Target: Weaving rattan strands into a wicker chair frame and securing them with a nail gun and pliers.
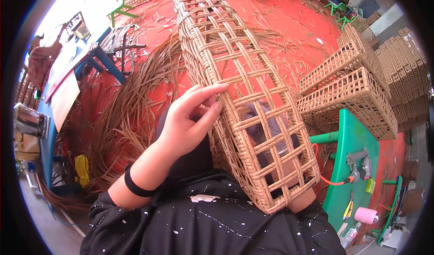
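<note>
A long rectangular wicker basket, woven from tan strands with an open lattice, lies tilted across my lap and reaches away from me. My left hand is on its left edge, with the index finger and thumb bent together on the braided border. Through the lattice I see part of my right hand behind or inside the basket, in what looks like a pale greyish covering. Its fingers are mostly hidden by the weave. The right forearm comes out below the basket's near end.
Loose brown strands lie heaped on the red floor. Finished baskets are stacked at the right. A green stool holds an air tool with an orange hose, yellow-handled snips and a pink spool. A blue-framed table stands left.
</note>
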Motion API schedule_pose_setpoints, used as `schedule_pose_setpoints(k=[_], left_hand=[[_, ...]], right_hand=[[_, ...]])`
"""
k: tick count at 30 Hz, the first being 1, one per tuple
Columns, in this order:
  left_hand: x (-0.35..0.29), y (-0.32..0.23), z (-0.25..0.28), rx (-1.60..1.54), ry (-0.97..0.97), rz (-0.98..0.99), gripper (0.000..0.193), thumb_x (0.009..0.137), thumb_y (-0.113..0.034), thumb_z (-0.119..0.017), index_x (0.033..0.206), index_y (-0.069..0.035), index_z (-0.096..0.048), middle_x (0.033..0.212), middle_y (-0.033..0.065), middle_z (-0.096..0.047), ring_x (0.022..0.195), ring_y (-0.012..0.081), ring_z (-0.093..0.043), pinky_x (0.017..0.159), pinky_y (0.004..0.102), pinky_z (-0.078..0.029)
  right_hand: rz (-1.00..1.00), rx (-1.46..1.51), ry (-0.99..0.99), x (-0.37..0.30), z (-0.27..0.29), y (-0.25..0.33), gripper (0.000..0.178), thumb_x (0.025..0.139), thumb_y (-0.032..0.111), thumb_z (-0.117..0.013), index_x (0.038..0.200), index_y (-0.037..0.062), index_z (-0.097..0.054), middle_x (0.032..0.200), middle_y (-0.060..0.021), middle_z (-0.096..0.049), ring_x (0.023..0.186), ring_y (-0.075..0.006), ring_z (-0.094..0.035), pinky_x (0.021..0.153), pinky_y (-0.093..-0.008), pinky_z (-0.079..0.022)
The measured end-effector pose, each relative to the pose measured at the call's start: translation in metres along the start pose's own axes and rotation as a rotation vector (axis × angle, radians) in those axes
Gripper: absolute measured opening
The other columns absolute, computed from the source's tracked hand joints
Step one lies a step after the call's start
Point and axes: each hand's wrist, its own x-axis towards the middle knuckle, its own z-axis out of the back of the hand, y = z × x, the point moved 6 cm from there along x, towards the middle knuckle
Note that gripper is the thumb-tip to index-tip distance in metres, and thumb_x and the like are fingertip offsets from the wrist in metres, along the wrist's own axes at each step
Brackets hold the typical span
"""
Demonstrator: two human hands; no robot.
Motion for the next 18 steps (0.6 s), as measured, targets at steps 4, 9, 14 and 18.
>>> schedule_pose_setpoints(k=[4,9,14,18], left_hand=[[-0.0019,-0.0032,0.0016,-0.031,-0.003,0.021,0.032,0.091,-0.002,-0.056,0.123,0.001,-0.058,0.087,-0.0008,-0.045,0.080,0.0066,-0.045,0.071,0.0205,-0.041],[-0.0020,-0.0024,-0.0010,-0.004,0.007,0.021,0.032,0.091,-0.002,-0.056,0.123,0.000,-0.058,0.088,-0.0006,-0.046,0.081,0.0069,-0.045,0.072,0.0204,-0.041],[-0.0029,-0.0041,0.0004,0.030,-0.031,-0.054,0.033,0.089,0.001,-0.057,0.121,-0.004,-0.059,0.082,0.0013,-0.045,0.071,0.0054,-0.046,0.060,0.0187,-0.045],[-0.0036,-0.0026,0.0006,-0.017,-0.031,-0.019,0.033,0.089,0.001,-0.057,0.122,-0.003,-0.059,0.083,0.0016,-0.045,0.071,0.0053,-0.046,0.060,0.0183,-0.045]], right_hand=[[0.003,-0.024,0.010,-0.0023,-0.0018,0.0017,0.021,0.090,0.021,-0.063,0.102,0.0035,-0.063,0.087,-0.0071,-0.065,0.073,-0.0154,-0.064,0.065,-0.0280,-0.054],[0.005,-0.049,0.002,-0.0078,0.0033,0.0010,0.021,0.090,0.021,-0.062,0.102,0.0034,-0.063,0.087,-0.0072,-0.065,0.074,-0.0155,-0.063,0.065,-0.0280,-0.054],[0.008,-0.058,0.007,-0.0094,0.0030,0.0021,0.021,0.090,0.021,-0.062,0.102,0.0033,-0.063,0.087,-0.0072,-0.064,0.074,-0.0157,-0.063,0.065,-0.0280,-0.054],[0.007,-0.071,0.008,-0.0077,0.0037,0.0025,0.021,0.090,0.020,-0.062,0.102,0.0032,-0.063,0.087,-0.0073,-0.064,0.074,-0.0157,-0.063,0.065,-0.0281,-0.054]])
